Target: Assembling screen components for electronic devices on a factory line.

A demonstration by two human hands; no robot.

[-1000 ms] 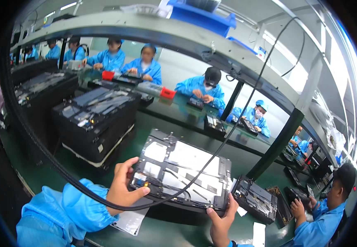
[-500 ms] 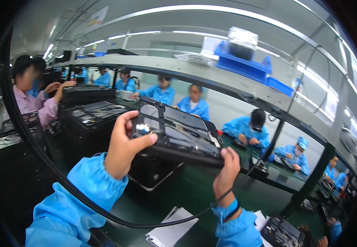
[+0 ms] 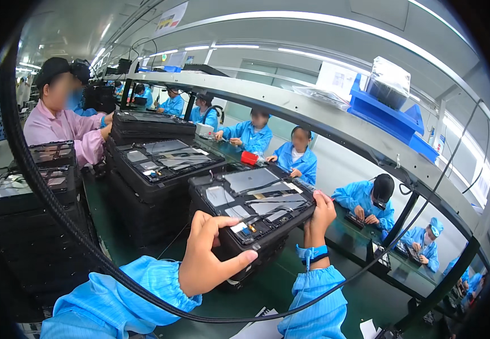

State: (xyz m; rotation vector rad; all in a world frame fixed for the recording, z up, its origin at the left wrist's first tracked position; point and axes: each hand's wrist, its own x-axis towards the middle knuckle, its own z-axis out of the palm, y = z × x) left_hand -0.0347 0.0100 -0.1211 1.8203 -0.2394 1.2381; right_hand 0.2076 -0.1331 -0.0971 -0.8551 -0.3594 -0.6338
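Note:
A thick black tray [image 3: 205,195] holding an opened electronic device with grey panels, flat cables and small connectors lies slightly tilted atop a black stack. My right hand [image 3: 319,219] grips its right end, thumb on the upper rim, other fingers partly hidden. At the near left corner is my left hand [image 3: 208,254], its fingers apart. The index fingertip meets the tray's left edge, while the thumb stretches along the front face. A blue strap [image 3: 313,253] circles my right wrist, and blue sleeves cover both forearms.
Taller stacks of similar black trays [image 3: 163,192] stand left on the green bench [image 3: 279,282]. White papers [image 3: 259,326] lie near me. A black cable [image 3: 58,220] loops across the front. The overhead shelf [image 3: 267,107] carries blue bins [image 3: 383,116]. Co-workers sit beyond.
The tray has come down from mid-air onto the stack, with its top now turned more toward me. My left hand's grip has loosened at the corner. The view has shifted left.

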